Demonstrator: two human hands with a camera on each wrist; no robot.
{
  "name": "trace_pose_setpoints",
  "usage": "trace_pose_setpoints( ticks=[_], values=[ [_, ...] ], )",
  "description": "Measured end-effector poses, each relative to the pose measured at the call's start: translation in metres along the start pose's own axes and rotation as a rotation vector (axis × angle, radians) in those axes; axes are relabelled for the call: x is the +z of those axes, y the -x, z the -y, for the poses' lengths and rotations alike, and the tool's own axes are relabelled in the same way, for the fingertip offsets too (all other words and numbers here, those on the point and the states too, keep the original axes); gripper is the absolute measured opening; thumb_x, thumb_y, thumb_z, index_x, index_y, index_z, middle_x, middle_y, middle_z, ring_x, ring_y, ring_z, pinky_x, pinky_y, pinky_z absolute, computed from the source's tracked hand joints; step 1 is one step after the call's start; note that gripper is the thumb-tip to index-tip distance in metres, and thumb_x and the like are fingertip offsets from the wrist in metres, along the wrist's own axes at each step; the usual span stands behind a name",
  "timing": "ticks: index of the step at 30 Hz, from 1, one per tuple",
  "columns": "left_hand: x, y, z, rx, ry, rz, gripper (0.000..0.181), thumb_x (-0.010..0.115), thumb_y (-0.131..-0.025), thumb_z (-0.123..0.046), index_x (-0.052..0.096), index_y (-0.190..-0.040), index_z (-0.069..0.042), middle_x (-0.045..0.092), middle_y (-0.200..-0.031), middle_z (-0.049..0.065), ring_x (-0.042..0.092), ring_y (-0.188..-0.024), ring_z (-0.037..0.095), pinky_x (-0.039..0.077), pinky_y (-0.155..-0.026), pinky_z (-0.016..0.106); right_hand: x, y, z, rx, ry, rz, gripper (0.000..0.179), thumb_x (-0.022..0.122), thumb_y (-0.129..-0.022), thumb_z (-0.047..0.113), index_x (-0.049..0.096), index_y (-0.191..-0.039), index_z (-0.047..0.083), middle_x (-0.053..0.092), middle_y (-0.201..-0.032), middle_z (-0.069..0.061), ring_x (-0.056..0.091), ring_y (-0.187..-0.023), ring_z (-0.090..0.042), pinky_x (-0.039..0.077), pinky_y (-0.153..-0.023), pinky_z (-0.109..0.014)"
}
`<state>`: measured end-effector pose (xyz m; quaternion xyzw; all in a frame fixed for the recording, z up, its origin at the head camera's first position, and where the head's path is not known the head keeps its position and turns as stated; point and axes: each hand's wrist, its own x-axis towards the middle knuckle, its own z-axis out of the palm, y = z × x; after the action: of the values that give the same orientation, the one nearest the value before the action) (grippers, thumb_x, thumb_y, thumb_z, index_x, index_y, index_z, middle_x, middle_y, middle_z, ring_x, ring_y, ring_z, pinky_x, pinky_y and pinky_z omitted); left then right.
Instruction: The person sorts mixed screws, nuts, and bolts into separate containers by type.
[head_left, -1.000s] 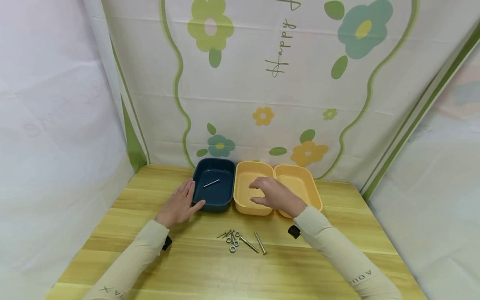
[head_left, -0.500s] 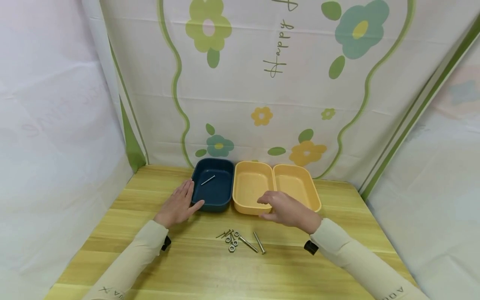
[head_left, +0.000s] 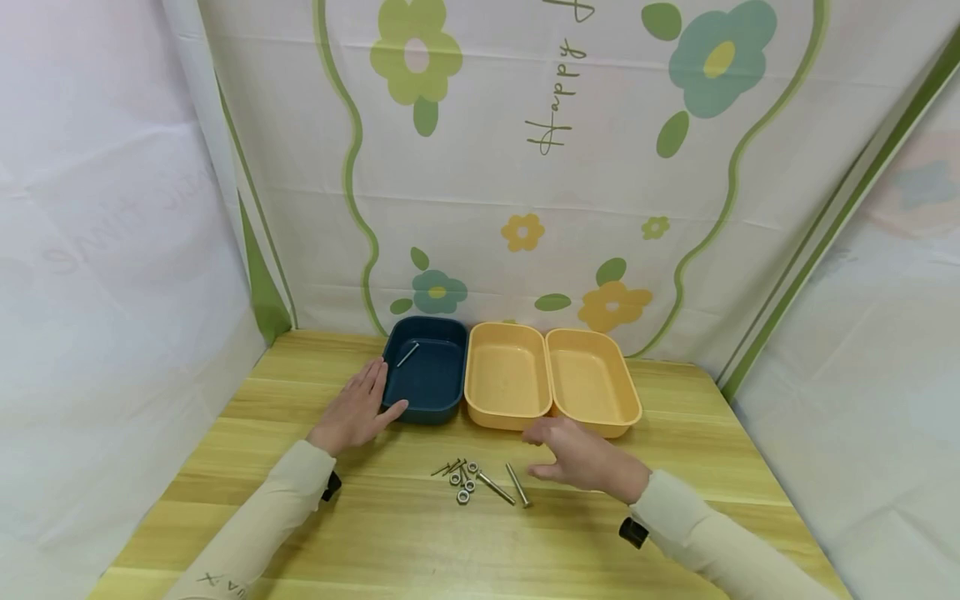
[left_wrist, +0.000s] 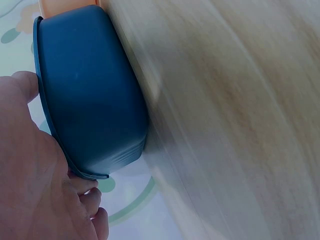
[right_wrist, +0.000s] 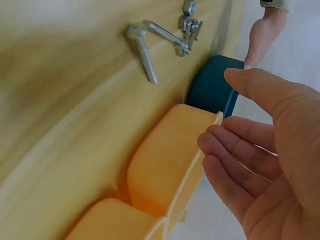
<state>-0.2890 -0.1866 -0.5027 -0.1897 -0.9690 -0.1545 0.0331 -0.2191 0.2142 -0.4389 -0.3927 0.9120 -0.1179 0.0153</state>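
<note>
My left hand (head_left: pixel 351 417) touches the left rim of a dark blue tray (head_left: pixel 435 385), its fingers straight and its thumb at the near corner. A silver screw (head_left: pixel 408 355) lies in that tray. My right hand (head_left: pixel 583 460) hovers in front of the yellow trays, fingers loosely bent and apart from the thumb, holding nothing. Just left of it on the table are a large bolt (head_left: pixel 518 485) and a second large bolt (head_left: pixel 496 488). Beside them lie several hex nuts (head_left: pixel 462 497) and several small brassy screws (head_left: pixel 447 467) in a loose pile.
A middle yellow tray (head_left: pixel 507 379) and a right yellow tray (head_left: pixel 592 385) stand side by side with the blue one, along the back of the wooden table (head_left: pixel 420 542). Behind them hangs a flowered white cloth (head_left: pixel 450 183).
My right hand has drawn back from over the middle yellow tray toward the front right. The screw in the blue tray has rolled left and turned. The left hand stays put.
</note>
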Motion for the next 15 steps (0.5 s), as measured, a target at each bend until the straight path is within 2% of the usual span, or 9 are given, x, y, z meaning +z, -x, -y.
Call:
trace_pose_setpoints(
  ticks=[15],
  values=[
    [0.0,-0.001,0.0,0.001,-0.007,0.001,0.092,0.047,-0.108,-0.057,0.018,-0.163,0.011,0.015,-0.174,0.028,0.017,-0.162,0.046,0.022,-0.13,0.061,0.048,0.014,-0.005,0.008,-0.096,-0.016,0.038,0.085,-0.09,0.025,0.075,-0.119,0.001,0.076,-0.113,-0.009,0.072,-0.101,-0.018,0.062,-0.088,-0.027]
  ],
)
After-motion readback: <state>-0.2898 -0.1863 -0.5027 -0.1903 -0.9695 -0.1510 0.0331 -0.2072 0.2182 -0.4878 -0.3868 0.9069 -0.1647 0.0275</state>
